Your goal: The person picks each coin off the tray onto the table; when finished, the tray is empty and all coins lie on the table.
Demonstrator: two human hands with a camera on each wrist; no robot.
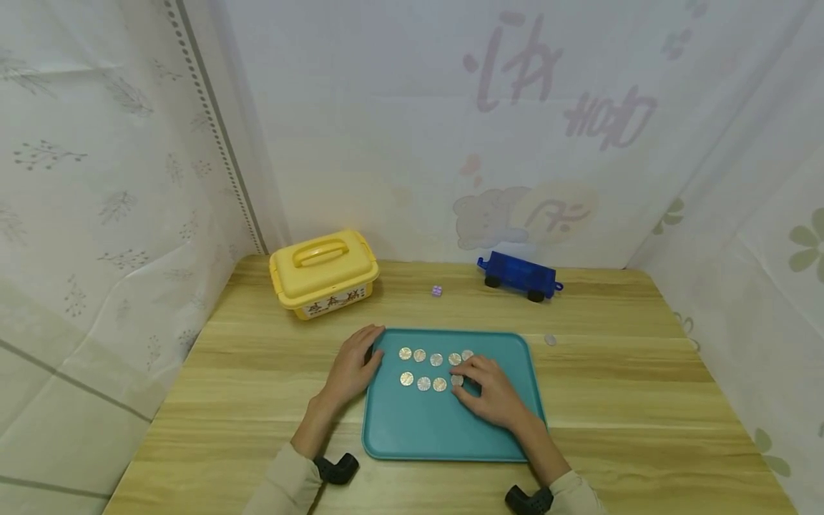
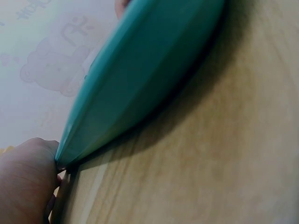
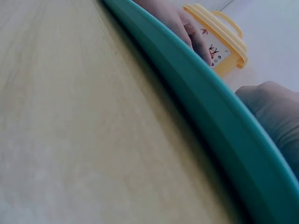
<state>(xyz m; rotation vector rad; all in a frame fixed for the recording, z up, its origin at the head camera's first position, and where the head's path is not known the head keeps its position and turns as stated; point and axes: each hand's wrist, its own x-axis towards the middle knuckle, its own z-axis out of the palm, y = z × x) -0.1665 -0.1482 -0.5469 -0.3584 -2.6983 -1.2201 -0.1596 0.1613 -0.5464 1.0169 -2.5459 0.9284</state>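
Note:
A teal tray [image 1: 444, 436] lies on the table, bearing two rows of small round coins, some gold-toned, some silver. My right hand [image 1: 492, 393] is over the tray's right half, thumb and forefinger bent about a silver coin [image 1: 457, 380] at the right end of the nearer row. Just beyond those fingers, a coin [image 1: 467, 355] ends the farther row. My left hand [image 1: 350, 365] holds the tray's left rim near the far corner, thumb over the edge. In the left wrist view, the left hand [image 2: 28, 182] meets the tray's side [image 2: 126, 88]; its fingertips are mostly hidden.
A yellow lidded box [image 1: 328, 275] with a handle stands at the back left. Behind the tray are a small purple cube [image 1: 437, 291] and a blue toy wagon [image 1: 518, 274] with black wheels. One loose silver coin [image 1: 550, 340] lies right of the tray.

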